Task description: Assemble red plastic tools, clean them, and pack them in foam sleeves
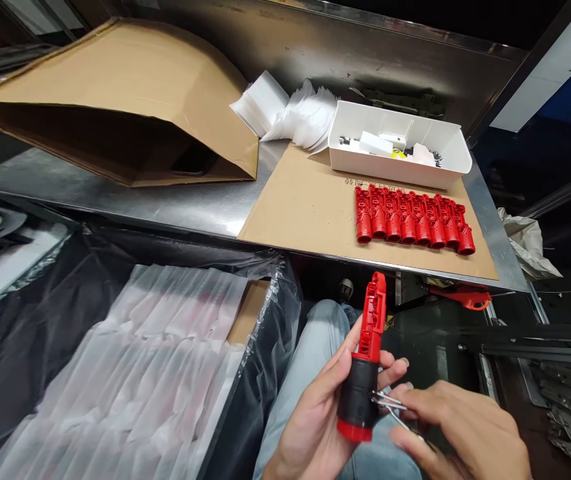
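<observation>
My left grip (pixel 313 417) clenched on red-and-black housing (pixel 358 393), long axis upright, red end up. Right grip (pixel 453 433) pinching wire (pixel 390 403) at housing's side. Beyond: row of red housings (pixel 408 223) on cardboard (pixel 290 213), steel worktop (pixel 140 200).

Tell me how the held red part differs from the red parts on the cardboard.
The red part in the left hand has a black sleeve, while the red parts on the cardboard show none. The held one stands upright; the others lie side by side. Both have the same notched red body.
</observation>
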A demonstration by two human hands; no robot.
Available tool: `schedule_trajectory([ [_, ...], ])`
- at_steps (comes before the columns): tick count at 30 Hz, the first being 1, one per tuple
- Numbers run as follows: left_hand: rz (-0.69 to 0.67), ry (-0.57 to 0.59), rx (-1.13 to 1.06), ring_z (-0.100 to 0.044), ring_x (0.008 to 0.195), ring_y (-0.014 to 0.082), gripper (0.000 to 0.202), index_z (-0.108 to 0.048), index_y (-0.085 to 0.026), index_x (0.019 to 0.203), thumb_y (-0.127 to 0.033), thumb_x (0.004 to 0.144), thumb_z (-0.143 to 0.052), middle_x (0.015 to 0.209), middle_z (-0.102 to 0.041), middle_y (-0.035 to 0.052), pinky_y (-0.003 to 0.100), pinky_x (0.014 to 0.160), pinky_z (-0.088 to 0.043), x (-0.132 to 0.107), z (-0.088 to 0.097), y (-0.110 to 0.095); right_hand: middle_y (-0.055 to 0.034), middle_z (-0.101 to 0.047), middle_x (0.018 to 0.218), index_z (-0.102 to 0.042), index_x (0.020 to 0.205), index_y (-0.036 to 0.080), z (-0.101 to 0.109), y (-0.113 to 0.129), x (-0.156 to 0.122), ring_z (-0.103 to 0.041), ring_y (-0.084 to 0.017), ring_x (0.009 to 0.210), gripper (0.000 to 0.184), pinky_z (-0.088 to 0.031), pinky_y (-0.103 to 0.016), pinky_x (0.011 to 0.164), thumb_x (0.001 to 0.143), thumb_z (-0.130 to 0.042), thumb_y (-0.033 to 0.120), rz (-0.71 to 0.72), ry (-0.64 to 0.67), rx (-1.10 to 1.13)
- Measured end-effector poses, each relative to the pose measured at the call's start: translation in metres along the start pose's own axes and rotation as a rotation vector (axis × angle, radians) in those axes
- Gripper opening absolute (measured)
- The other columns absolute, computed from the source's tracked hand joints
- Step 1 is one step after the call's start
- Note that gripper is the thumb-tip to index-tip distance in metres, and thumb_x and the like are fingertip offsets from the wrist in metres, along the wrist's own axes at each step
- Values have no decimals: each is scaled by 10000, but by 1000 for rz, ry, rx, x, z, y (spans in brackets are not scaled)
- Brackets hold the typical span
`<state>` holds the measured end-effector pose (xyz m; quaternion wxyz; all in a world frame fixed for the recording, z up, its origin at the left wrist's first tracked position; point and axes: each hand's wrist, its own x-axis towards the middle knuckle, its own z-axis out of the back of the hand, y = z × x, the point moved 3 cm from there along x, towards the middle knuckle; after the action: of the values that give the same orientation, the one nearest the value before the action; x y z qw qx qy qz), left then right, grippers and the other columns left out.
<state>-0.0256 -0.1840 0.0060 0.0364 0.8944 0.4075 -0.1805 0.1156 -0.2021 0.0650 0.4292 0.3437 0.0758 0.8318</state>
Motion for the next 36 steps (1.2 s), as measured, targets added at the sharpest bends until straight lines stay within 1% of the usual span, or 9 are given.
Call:
schedule_trajectory([
  [3, -1, 6, 2, -671, 1119, 259, 451, -451, -212, 1448, -243, 998, -464, 1085, -746, 141, 376, 986, -481, 0, 1, 0, 19, -733, 648, -642, 894, 139, -1, 3, 6, -655, -63, 485, 203, -515, -146, 535, 977, -562, 306, 5, -18, -17],
  [8, -2, 9, 15, -670, 1120, 255, 482, -399, -211, 1477, -228, 999, -455, 1087, -745, 147, 377, 1003, -475, -1, -2, 1, 28, -714, 592, -654, 818, 142, 2, 7, 13, -628, -60, 429, 264, -502, -149, 471, 988, -537, 306, -9, -79, -28],
  [11, -14, -15, 36, -674, 1111, 258, 525, -344, -202, 1501, -237, 993, -472, 1084, -743, 155, 396, 1025, -462, -2, -3, 2, 17, -726, 622, -658, 843, 134, 3, 7, 8, -645, -69, 456, 225, -520, -155, 493, 974, -565, 291, 8, -51, -42],
  [14, -35, -83, 80, -681, 1092, 265, 562, -292, -194, 1520, -239, 992, -478, 1083, -739, 165, 444, 1051, -443, -2, -4, 2, 4, -735, 660, -667, 899, 120, 3, 7, 4, -661, -84, 484, 141, -539, -172, 523, 949, -606, 237, 34, 11, -64],
  [19, -41, -122, 121, -684, 1082, 263, 496, -421, -201, 1468, -224, 979, -501, 1046, -744, 143, 409, 1003, -481, -3, -6, 0, 1, -703, 594, -666, 846, 99, 4, 10, 10, -622, -89, 422, 156, -506, -193, 449, 947, -595, 193, 59, -44, -79],
  [22, -42, -145, 127, -683, 1082, 268, 489, -436, -188, 1459, -224, 976, -505, 1044, -742, 144, 414, 1000, -483, -1, -5, 0, -6, -702, 596, -655, 864, 93, 3, 10, 9, -619, -96, 424, 102, -498, -204, 443, 930, -613, 159, 85, -46, -75],
  [28, -2, -100, 62, -701, 1032, 272, 616, -320, -172, 1511, -257, 952, -565, 1000, -746, 146, 379, 892, -532, 2, -1, 1, 18, -752, 717, -627, 983, 199, 10, -11, -5, -689, -89, 542, 133, -520, -148, 507, 977, -551, 308, -186, 22, 108],
  [32, 8, -89, 42, -703, 1029, 257, 551, -434, -176, 1457, -270, 938, -595, 1005, -753, 139, 350, 879, -529, 3, -1, 1, 11, -739, 706, -617, 1016, 188, 7, -7, -8, -670, -87, 535, 129, -522, -157, 537, 972, -565, 297, -148, 57, 121],
  [36, -21, -87, 78, -694, 1058, 266, 488, -492, -190, 1420, -258, 945, -581, 1034, -755, 137, 357, 897, -516, 2, -3, -1, 17, -714, 659, -638, 971, 182, -2, 0, -8, -647, -94, 509, 195, -499, -198, 530, 991, -523, 339, -175, 19, 41],
])
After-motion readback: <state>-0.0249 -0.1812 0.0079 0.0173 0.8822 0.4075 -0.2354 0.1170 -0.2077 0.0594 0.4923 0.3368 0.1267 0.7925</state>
